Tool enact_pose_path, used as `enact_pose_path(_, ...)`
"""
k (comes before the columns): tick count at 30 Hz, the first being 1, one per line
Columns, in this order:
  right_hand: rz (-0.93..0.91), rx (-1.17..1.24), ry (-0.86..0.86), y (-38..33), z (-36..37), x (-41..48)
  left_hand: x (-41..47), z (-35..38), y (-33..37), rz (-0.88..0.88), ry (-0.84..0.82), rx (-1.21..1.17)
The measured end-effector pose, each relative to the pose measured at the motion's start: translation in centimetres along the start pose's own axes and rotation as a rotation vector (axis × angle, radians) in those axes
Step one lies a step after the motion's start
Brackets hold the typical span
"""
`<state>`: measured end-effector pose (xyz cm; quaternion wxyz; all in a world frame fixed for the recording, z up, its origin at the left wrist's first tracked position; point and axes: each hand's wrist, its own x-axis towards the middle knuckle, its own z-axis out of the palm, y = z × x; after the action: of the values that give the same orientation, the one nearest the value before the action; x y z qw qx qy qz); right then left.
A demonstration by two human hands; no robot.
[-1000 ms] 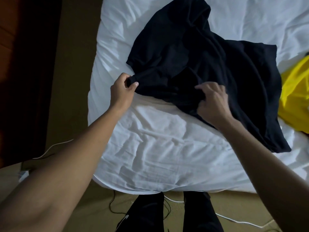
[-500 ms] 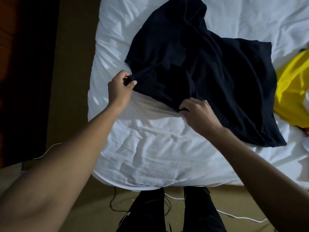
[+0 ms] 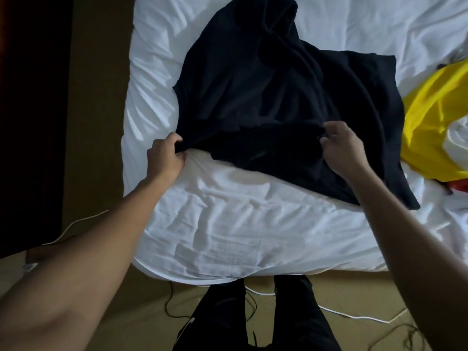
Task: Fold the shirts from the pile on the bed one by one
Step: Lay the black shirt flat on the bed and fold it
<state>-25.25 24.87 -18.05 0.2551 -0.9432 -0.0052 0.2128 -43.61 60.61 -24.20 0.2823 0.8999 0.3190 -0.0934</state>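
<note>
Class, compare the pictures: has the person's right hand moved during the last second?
Yes. The right hand, gripping the black shirt, now sits closer to the yellow garment than before: it has moved rightward.

And the right grip (image 3: 342,148) is off the near hem. It has slid out to the right and taken a fresh pinch of the black shirt (image 3: 278,92), with fabric bunched at its fingertips. The left grip (image 3: 166,155) has drawn its corner back a little, toward the left edge of the bed (image 3: 228,224). The 2 are far wider apart than 0.5 s ago, and the cloth between them, slack before, is now pulled into a raised band.
</note>
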Motion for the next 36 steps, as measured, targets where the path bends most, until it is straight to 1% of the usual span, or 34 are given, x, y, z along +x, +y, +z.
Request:
enact_pose_path(2,-0.161,-0.038,0.093,-1.0,1.8,-1.5,0.1,0.1,1.0,0.035,0.008,0.077)
enact_pose_path(3,-0.264,-0.042,0.094,-1.8,2.9,-2.5,0.2,0.2,1.7,0.078,0.034,0.103)
enact_pose_path(5,-0.41,-0.154,-0.008,-2.9,5.6,-3.9,0.5,0.5,3.6,0.175,0.066,0.099)
enact_pose_path(6,-0.423,-0.24,-0.081,-3.1,7.1,-4.2,0.8,0.8,4.6,0.211,0.049,0.078)
enact_pose_path(8,-0.393,-0.364,-0.182,-2.6,9.7,-3.8,1.7,1.6,6.3,0.233,-0.056,0.042)
enact_pose_path(10,-0.372,-0.381,-0.191,-1.9,11.1,-2.7,2.4,2.6,7.1,0.221,-0.167,0.041)
enact_pose_path(12,-0.38,-0.342,-0.187,-1.8,11.2,-1.5,2.8,3.2,6.7,0.198,-0.155,-0.002)
enact_pose_path(14,-0.397,-0.243,-0.25,-2.4,9.5,-0.4,2.8,2.9,6.0,0.135,-0.101,-0.095)
enact_pose_path(16,-0.413,-0.106,-0.315,-3.1,6.5,0.2,2.5,2.1,5.1,0.104,-0.102,-0.157)
enact_pose_path(17,-0.397,-0.029,-0.347,-3.4,4.7,0.5,2.2,1.6,4.6,0.104,-0.112,-0.169)
enact_pose_path(19,-0.309,0.189,-0.403,-3.8,1.4,1.6,1.3,0.5,3.7,0.089,-0.155,-0.187)
enact_pose_path(21,-0.225,0.476,-0.362,-4.6,-1.1,3.7,0.0,-0.4,2.9,0.086,-0.221,-0.153)
enact_pose_path(23,-0.106,0.743,-0.257,-5.1,-2.4,6.9,-1.6,-0.8,1.9,0.092,-0.284,-0.056)
enact_pose_path(24,-0.051,0.818,-0.216,-5.2,-2.6,8.5,-2.4,-0.8,1.3,0.09,-0.296,-0.01)
enact_pose_path(25,-0.01,0.839,-0.189,-5.0,-2.6,9.6,-3.0,-0.7,0.6,0.081,-0.288,0.038)
enact_pose_path(26,0.025,0.818,-0.172,-4.4,-2.2,10.6,-3.5,-0.6,0.0,0.07,-0.278,0.086)
enact_pose_path(28,0.097,0.682,-0.206,-1.7,-0.7,11.2,-4.2,-0.6,-0.1,0.043,-0.283,0.164)
enact_pose_path(30,0.115,0.376,-0.252,2.3,1.1,9.6,-4.7,-0.5,1.2,0.007,-0.287,0.178)
enact_pose_path(32,0.033,0.044,-0.28,6.2,2.0,6.4,-5.1,0.4,2.9,-0.008,-0.248,0.112)
enact_pose_path(36,-0.252,-0.296,-0.305,12.5,2.1,-1.7,-5.3,2.2,6.2,-0.116,-0.175,-0.217)
